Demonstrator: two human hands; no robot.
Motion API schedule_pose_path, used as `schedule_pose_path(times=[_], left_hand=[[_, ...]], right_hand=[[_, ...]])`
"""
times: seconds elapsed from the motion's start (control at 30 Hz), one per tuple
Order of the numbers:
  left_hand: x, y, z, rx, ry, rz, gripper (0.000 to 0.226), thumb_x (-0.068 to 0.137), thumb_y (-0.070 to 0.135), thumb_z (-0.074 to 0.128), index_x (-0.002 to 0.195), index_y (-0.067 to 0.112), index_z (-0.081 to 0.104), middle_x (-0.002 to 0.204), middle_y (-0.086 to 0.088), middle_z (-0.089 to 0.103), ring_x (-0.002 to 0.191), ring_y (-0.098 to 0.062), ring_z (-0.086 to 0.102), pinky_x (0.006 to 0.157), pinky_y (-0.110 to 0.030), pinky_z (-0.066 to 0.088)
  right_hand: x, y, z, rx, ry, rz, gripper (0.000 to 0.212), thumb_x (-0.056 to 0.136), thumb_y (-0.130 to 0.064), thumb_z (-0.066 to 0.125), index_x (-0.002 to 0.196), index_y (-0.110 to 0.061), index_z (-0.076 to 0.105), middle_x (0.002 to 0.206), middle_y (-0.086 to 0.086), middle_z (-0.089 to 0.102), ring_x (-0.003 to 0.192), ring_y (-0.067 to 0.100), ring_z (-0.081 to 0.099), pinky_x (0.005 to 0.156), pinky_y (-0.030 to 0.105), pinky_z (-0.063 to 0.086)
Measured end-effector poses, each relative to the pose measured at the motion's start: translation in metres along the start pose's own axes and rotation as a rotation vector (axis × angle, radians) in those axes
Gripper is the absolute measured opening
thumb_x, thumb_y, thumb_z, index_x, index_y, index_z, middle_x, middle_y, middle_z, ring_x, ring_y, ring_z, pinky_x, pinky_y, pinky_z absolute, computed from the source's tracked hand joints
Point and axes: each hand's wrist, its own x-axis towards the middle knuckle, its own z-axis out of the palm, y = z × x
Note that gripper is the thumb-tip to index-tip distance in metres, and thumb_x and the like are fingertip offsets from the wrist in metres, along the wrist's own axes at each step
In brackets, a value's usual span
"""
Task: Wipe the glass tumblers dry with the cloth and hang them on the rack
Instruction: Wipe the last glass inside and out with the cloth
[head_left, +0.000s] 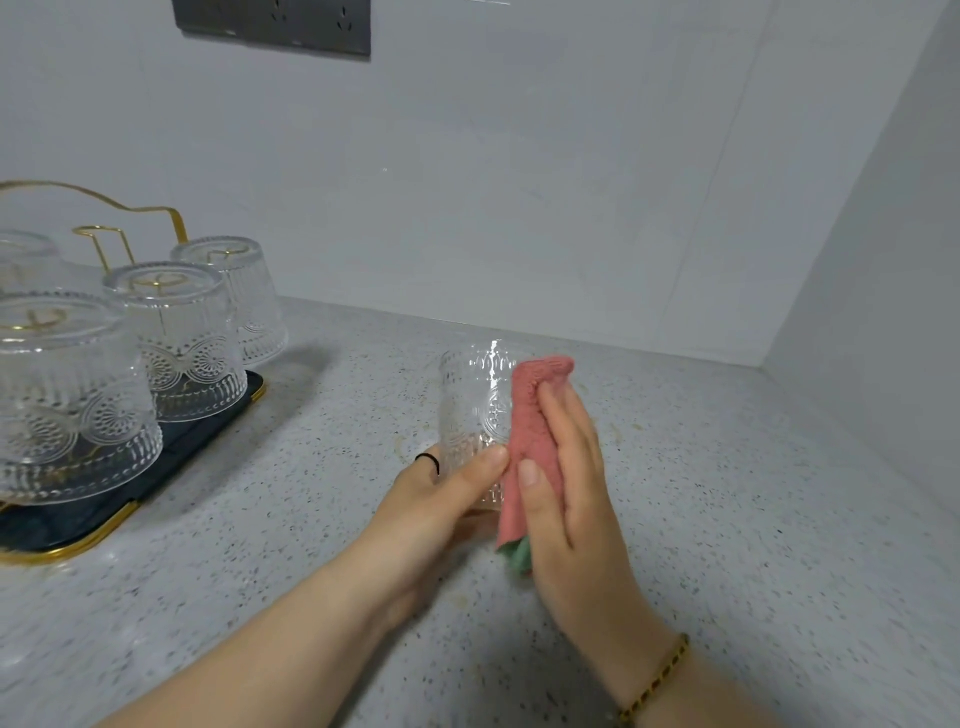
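Your left hand (436, 499) held the glass tumbler (470, 400) a little right of the centre of the frame, above the speckled worktop (727, 519). The grip of this hand was clamped on the lower part of the glass, with the thumb lying across its front. On one finger there was a thin black band (428, 460).

Your right hand (576, 499) pressed the pink cloth (530, 415) against the right side of the tumbler. Its grip was apart: the fingers were straight and lay flat on the cloth, and the thumb rested on it too. A green corner of the cloth hung out below the palm. A gold and black bracelet (660, 680) was on this wrist.

At the left edge of the frame stood the rack (130, 208) of gold wire on a dark tray (208, 431) with a gold rim. Four tumblers hung on it upside down: the nearest one (67, 395), the middle one (182, 338), the far one (239, 291) and a cut-off one (21, 254) at the frame's border. One wire loop behind them was free.

A grey socket panel (272, 23) was on the wall in the upper left.
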Motion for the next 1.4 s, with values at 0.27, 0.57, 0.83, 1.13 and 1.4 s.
schedule_pose_path(times=[0.27,0.57,0.83,1.13,1.4], left_hand=[[-0.001,0.007,0.000,-0.234,-0.157,0.057,0.039,0.061,0.045,0.070,0.085,0.015,0.076,0.096,-0.013,0.073,0.088,-0.022,0.070,0.070,-0.024,0.056],[-0.002,0.001,0.000,-0.103,-0.230,0.016,0.051,0.049,0.042,0.080,0.087,0.009,0.074,0.088,-0.010,0.073,0.083,-0.020,0.070,0.072,-0.025,0.055],[-0.003,0.011,0.001,-0.248,-0.107,0.020,0.037,0.078,0.037,0.062,0.095,0.004,0.067,0.083,-0.012,0.074,0.072,-0.020,0.071,0.061,-0.025,0.057],[0.000,-0.001,0.001,-0.194,-0.222,-0.004,0.059,0.044,0.046,0.084,0.092,0.012,0.074,0.095,-0.013,0.072,0.086,-0.022,0.070,0.072,-0.029,0.057],[0.001,0.002,-0.005,-0.188,-0.124,-0.025,0.052,0.060,0.046,0.068,0.102,0.016,0.069,0.111,-0.008,0.069,0.106,-0.022,0.062,0.094,-0.035,0.046]], right_hand=[[0.002,-0.013,-0.015,0.422,-0.180,0.294,0.045,0.086,-0.049,0.025,0.131,-0.043,0.025,0.085,-0.009,0.067,0.043,0.003,0.056,0.042,0.015,0.045],[0.005,-0.010,-0.014,0.163,0.005,0.049,0.042,0.087,-0.047,0.036,0.119,-0.057,0.009,0.131,-0.032,0.024,0.118,-0.016,0.037,0.095,0.013,0.040],[-0.002,-0.009,-0.009,0.339,-0.173,0.273,0.032,0.086,-0.048,0.024,0.113,-0.065,0.020,0.112,-0.008,0.059,0.062,0.001,0.058,0.049,0.011,0.046],[0.006,-0.012,-0.015,0.270,0.000,0.139,0.036,0.085,-0.055,0.032,0.117,-0.058,0.016,0.123,-0.027,0.037,0.103,-0.010,0.053,0.079,0.014,0.049],[-0.004,-0.010,-0.006,0.340,-0.062,0.252,0.044,0.085,-0.055,0.032,0.128,-0.055,0.020,0.105,-0.007,0.063,0.060,0.003,0.059,0.051,0.016,0.048]])
